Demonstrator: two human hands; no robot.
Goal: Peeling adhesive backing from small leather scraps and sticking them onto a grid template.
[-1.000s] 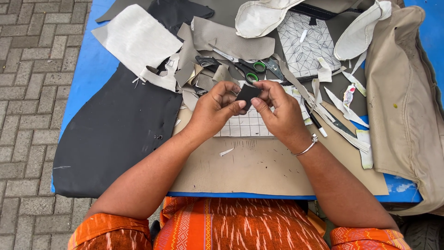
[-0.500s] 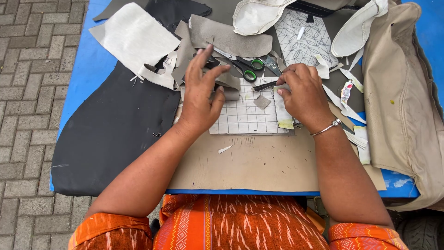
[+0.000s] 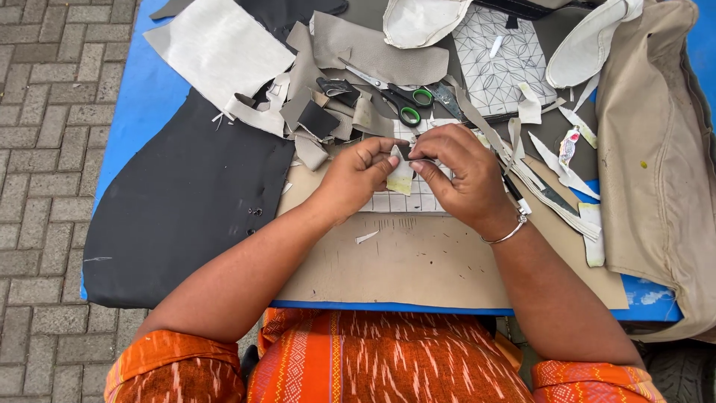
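Hands are brought together over the middle of the blue table [image 3: 127, 112]. A small dark scrap [image 3: 403, 151] is pinched between the left hand [image 3: 359, 173] and the right hand [image 3: 456, 179], thumbs and forefingers closed on its edges, with a pale yellowish strip [image 3: 401, 179] hanging just below it. The scrap is held just above a white gridded sheet [image 3: 418, 198], which lies on a tan board [image 3: 418, 261] at six o'clock from the hands. A silver bangle [image 3: 507, 233] is worn on the right wrist. At twelve o'clock from the hands, green-handled scissors [image 3: 406, 101] lie among grey offcuts [image 3: 373, 52]. A large black sheet [image 3: 186, 194] is spread at nine o'clock, with a pale grey piece [image 3: 220, 48] at eleven o'clock. A leaf-patterned panel [image 3: 500, 63] is seen at one o'clock, and beige fabric [image 3: 656, 164] is heaped at three o'clock, with pale strips [image 3: 548, 183] lying between it and the right hand.
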